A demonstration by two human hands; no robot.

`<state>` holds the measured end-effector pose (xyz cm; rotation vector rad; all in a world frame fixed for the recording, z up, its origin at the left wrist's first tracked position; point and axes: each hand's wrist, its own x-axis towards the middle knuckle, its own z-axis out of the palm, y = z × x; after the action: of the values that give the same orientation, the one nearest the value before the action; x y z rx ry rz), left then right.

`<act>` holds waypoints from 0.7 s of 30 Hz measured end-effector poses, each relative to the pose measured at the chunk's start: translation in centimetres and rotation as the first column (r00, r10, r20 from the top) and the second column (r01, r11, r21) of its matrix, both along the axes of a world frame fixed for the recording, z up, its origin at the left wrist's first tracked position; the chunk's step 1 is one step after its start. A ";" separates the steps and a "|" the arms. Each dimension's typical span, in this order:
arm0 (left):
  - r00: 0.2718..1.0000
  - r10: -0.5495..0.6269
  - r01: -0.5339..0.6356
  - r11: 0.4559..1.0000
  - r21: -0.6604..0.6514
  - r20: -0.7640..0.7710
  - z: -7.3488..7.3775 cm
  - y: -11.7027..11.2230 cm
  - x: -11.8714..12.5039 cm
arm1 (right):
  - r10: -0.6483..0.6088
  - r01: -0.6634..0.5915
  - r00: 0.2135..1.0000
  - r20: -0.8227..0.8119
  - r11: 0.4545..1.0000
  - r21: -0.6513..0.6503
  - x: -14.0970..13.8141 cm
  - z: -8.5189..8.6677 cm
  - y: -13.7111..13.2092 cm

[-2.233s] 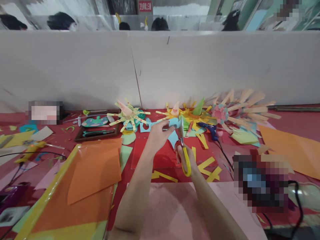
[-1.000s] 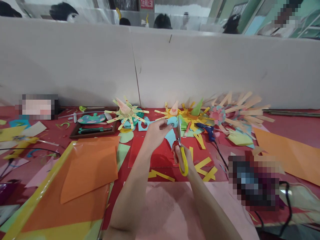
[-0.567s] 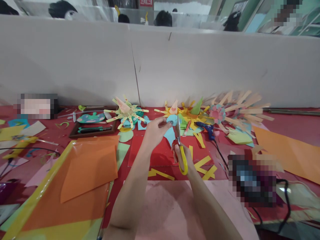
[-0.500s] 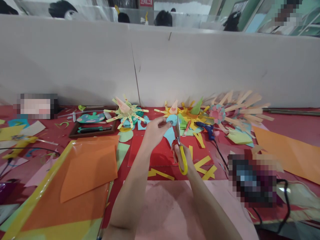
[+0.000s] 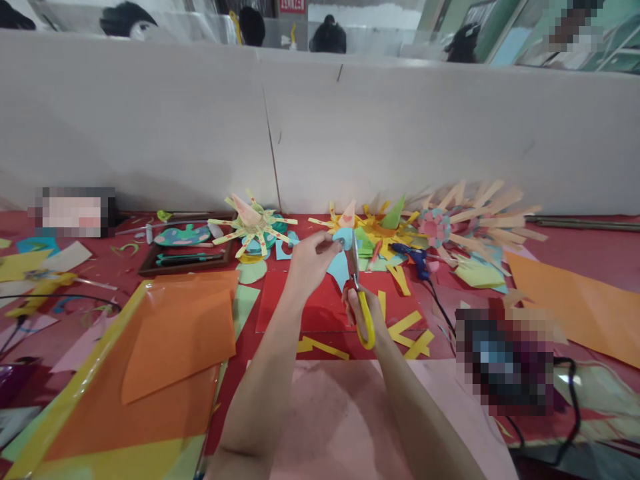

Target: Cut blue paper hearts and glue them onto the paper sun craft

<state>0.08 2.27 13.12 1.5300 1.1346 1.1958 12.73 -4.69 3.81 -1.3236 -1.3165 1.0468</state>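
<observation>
Above red table (image 5: 575, 250), two hands, one scissors (image 5: 361, 300), one blue paper (image 5: 341, 261)

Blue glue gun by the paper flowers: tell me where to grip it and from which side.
Grip the blue glue gun by its handle, the end where the black cord leaves, coming from the near right. It lies flat on the red table, handle toward the person, far end tucked among paper flowers.

Left pixelated patch (image 5: 75, 212), right pixelated patch (image 5: 505, 363) (contents of both unreadable)
</observation>
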 end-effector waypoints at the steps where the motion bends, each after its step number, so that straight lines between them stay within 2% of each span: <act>1: 1.000 0.008 -0.008 1.000 0.010 0.004 -0.1 0.1 0.0 | 0.002 -0.002 1.000 0.009 1.000 0.000 0.0 -0.1 0.0; 5: 0.999 0.035 -0.035 0.998 0.057 0.009 -0.4 0.2 0.1 | 0.008 -0.008 0.999 0.033 1.000 -0.001 0.0 -0.2 0.1; 9: 0.999 0.036 -0.036 0.998 0.044 0.008 -0.2 0.2 0.2 | 0.004 -0.004 1.000 0.013 1.000 -0.002 0.0 -0.4 0.1; 12: 1.000 0.011 -0.011 1.000 0.015 0.001 0.0 0.1 0.2 | -0.001 0.001 1.000 -0.022 1.000 -0.002 0.0 -0.4 0.1; 17: 0.994 -0.052 0.054 0.998 0.014 -0.094 0.0 -0.1 0.0 | -0.019 0.018 0.998 -0.052 1.000 -0.019 0.0 -0.2 0.0; 21: 0.997 -0.049 0.050 0.999 0.014 -0.065 0.1 -0.1 0.1 | -0.014 0.013 0.999 -0.045 1.000 -0.021 0.1 -0.3 0.0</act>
<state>0.14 2.19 13.21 1.6105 1.1251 1.1316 12.80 -4.69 3.53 -1.3155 -1.2650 1.0780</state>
